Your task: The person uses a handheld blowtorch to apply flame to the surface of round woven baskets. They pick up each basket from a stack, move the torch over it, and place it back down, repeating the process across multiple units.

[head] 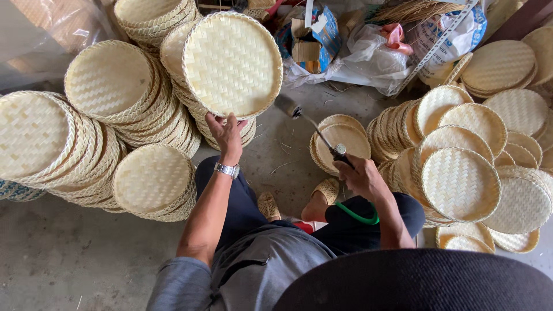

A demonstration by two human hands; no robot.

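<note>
My left hand (226,133) grips the lower rim of a round woven bamboo tray (232,63), holding it upright and tilted toward me. A silver wristwatch (227,169) sits on that wrist. My right hand (360,174) is closed on the handle of a gas torch (314,129) whose metal nozzle points up and left, close to the tray's lower right edge. A green hose (357,215) loops from the torch over my right knee. I sit low, with woven sandals (327,190) on my feet.
Leaning stacks of woven trays (109,115) fill the left side, and more stacks (466,167) crowd the right. A small stack (345,138) lies on the concrete floor ahead. Plastic bags and a cardboard box (314,34) sit at the back.
</note>
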